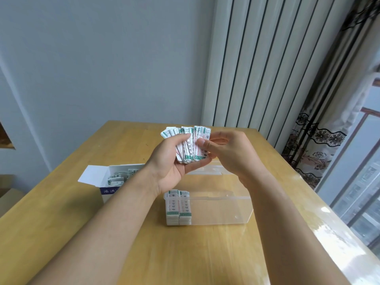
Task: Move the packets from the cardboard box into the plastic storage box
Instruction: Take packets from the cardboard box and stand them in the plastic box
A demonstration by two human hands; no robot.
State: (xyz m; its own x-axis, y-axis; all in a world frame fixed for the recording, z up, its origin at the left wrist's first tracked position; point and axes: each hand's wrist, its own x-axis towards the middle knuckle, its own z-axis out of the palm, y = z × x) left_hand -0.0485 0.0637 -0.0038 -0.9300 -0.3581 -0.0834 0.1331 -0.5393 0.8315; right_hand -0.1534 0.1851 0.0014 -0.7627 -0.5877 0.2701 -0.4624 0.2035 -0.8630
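Bare forearms, sleeveless, unadorned hands

Both hands point(205, 155) hold a fanned bundle of packets point(188, 144) above the plastic storage box point(222, 210).

Home rm: wood table point(61, 233), lace curtain point(320, 138), window point(353, 182).

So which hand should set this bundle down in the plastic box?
Probably the left hand: it grips the bundle above the plastic box, where packets already stand. The right hand only pinches the edge.
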